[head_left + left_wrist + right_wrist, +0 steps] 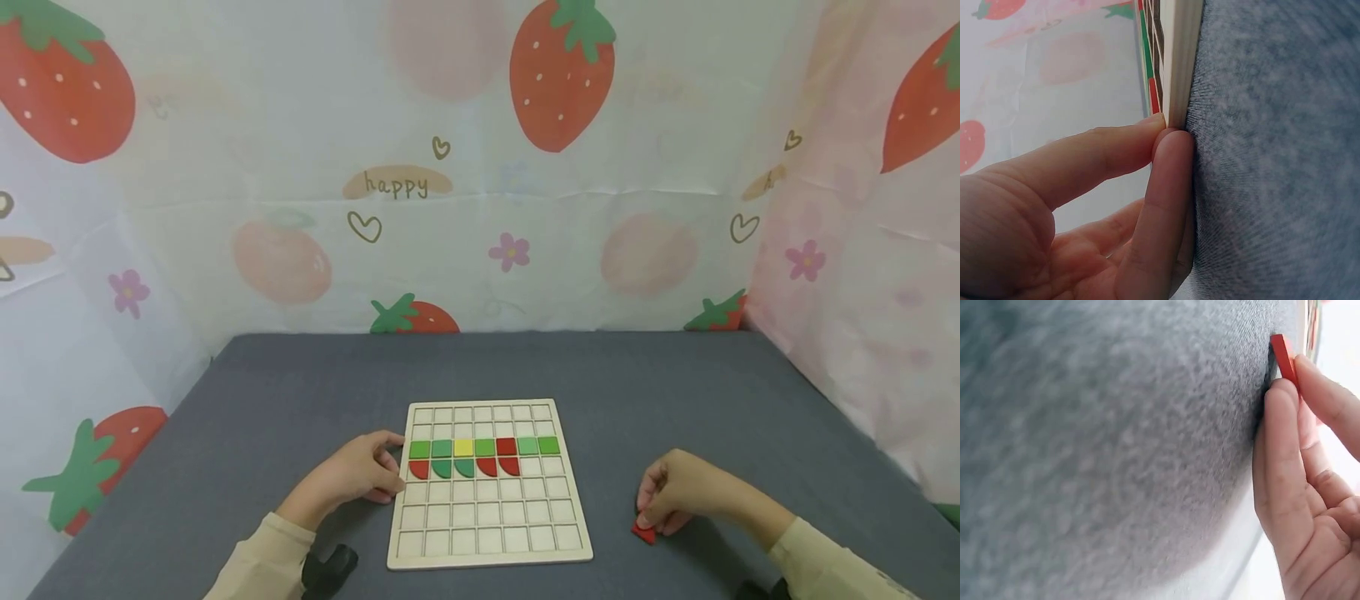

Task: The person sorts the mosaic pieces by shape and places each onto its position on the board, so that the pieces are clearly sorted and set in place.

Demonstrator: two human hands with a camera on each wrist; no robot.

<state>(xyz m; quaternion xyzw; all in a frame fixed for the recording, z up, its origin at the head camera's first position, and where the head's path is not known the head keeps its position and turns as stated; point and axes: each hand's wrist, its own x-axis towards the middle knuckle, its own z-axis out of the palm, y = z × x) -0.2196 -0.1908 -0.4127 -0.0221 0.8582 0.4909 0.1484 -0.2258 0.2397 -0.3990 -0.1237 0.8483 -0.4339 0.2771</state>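
A pale wooden grid board (490, 542) lies on the grey cloth. One row of it holds square tiles in green, yellow and red; the row below has red and green quarter-circle tiles (465, 468) in its left cells. My left hand (360, 471) is at the board's left edge, and in the left wrist view its thumb and a finger pinch the board edge (1179, 69). Right of the board, my right hand (678, 492) pinches a small red tile (643, 533) low over the cloth. The right wrist view shows this red tile (1284, 359) edge-on between thumb and fingers; its full outline is partly hidden.
The grey cloth-covered table (315, 375) stretches around the board on all sides. Behind it and at both sides hangs a curtain (480, 275) printed with strawberries. A black strap (330, 571) shows near my left wrist.
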